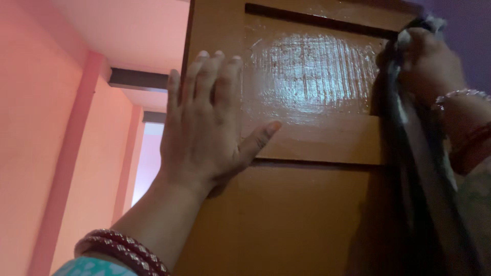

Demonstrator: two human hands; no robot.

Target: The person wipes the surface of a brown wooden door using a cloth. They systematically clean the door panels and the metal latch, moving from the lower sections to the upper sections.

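Door (307, 204), brown wood, glossy, fills centre and right of view, seen from below. Recessed upper panel (312, 76) shows a wet, streaked sheen with fine vertical marks; a flat rail runs beneath it, plain panel below.

Left hand (207, 122) flat against the door near its left edge, fingers spread and pointing up, thumb out across the rail; grasping nothing. Dark red bangles (120, 250) on that wrist.

Right hand (427, 61) clenched round a dark cloth (409, 153) at the panel's upper right corner; cloth hangs down in a long fold over the door's right side. Beaded bracelet (460, 94) on that wrist.

Left of the door edge: salmon-pink wall (36, 128), dark beam (138, 79) overhead, bright opening (148, 163) beyond. Purple wall (468, 30) top right. Open room lies to the left, past the door edge.
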